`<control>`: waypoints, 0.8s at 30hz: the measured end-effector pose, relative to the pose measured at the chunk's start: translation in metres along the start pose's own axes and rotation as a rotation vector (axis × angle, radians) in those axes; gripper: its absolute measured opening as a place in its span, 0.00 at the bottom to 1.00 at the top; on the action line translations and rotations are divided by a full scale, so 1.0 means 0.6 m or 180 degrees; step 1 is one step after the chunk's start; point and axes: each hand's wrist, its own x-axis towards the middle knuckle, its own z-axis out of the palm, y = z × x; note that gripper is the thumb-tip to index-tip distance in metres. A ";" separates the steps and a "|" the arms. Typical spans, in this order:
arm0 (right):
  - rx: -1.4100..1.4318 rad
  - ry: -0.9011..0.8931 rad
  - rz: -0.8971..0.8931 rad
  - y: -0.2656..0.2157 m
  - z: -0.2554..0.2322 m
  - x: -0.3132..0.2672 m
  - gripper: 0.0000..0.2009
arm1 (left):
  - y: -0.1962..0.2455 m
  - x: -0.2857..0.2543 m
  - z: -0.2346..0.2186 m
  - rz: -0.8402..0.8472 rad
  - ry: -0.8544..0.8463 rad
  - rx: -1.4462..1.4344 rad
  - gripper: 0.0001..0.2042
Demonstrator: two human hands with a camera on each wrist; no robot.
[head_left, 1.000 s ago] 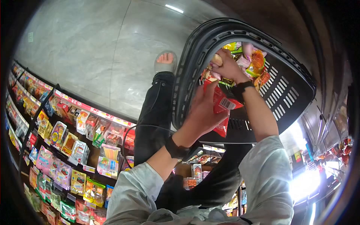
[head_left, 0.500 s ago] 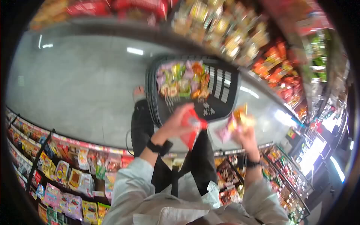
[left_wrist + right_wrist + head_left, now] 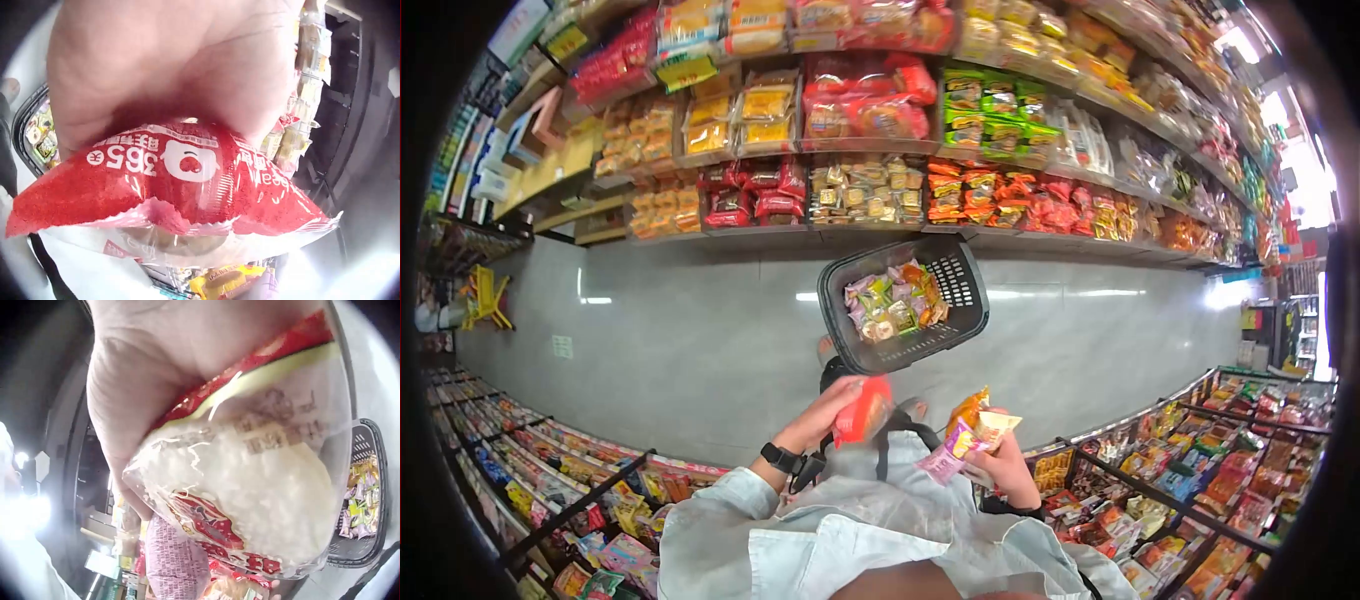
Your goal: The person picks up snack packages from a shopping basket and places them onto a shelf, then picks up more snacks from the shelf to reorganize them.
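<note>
My left hand (image 3: 832, 408) grips a red snack packet (image 3: 862, 408) in front of my chest; the left wrist view fills with that red packet (image 3: 169, 187) and its white print under my palm. My right hand (image 3: 1000, 462) holds a small bunch of snack packets (image 3: 970, 432), orange, yellow and pink. Up close, the right wrist view shows a clear packet with white filling (image 3: 250, 481) and a pink packet (image 3: 175, 559) below it. A black shopping basket (image 3: 960, 315) with several snack packs inside stands on the grey floor just beyond both hands.
Stocked shelves of snack packets (image 3: 870, 190) line the far side of the aisle. Lower racks with packets run along my left (image 3: 550, 500) and right (image 3: 1200, 470). The grey floor (image 3: 680, 340) stretches between them. A yellow frame (image 3: 485, 298) stands far left.
Both hands came out of the basket and drew back toward my chest, the right one with packets. My view rose from the floor to the aisle, so the basket now sits farther away.
</note>
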 end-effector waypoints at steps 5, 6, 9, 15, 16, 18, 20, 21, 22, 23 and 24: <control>0.0407 -0.0057 -0.0754 0.021 -0.053 -0.094 0.37 | -0.005 0.007 0.117 0.0594 0.0221 0.0086 0.24; 0.0426 -0.0032 -0.0870 0.025 -0.072 -0.114 0.37 | -0.001 0.010 0.146 0.0743 0.0212 0.0175 0.24; 0.0538 0.0097 -0.1246 0.032 -0.119 -0.160 0.37 | 0.011 -0.005 0.248 0.0905 0.0324 -0.0201 0.26; 0.0253 0.0194 -0.1499 0.004 -0.185 -0.236 0.38 | -0.022 -0.006 0.305 0.1496 0.0414 -0.0562 0.23; 0.0238 0.0197 -0.1541 0.002 -0.191 -0.243 0.38 | -0.027 -0.010 0.311 0.1641 0.0519 -0.0462 0.22; 0.0346 0.0152 -0.1511 0.002 -0.193 -0.247 0.38 | -0.027 -0.034 0.331 0.1796 0.0969 -0.0408 0.22; 0.0481 0.0139 -0.1410 0.009 -0.190 -0.248 0.38 | -0.034 -0.055 0.331 0.1877 0.1183 -0.0457 0.22; 0.0441 0.0068 -0.1328 0.011 -0.183 -0.247 0.38 | -0.038 -0.065 0.318 0.1887 0.1161 -0.0528 0.21; 0.0391 -0.0004 -0.1245 0.012 -0.174 -0.246 0.38 | -0.043 -0.077 0.307 0.1901 0.1138 -0.0607 0.21; 0.0327 -0.0078 -0.1177 0.010 -0.166 -0.242 0.38 | -0.045 -0.094 0.302 0.1834 0.1024 -0.0606 0.20; 0.0268 -0.0205 -0.1155 0.012 -0.160 -0.234 0.38 | -0.045 -0.113 0.299 0.1785 0.0893 -0.0597 0.19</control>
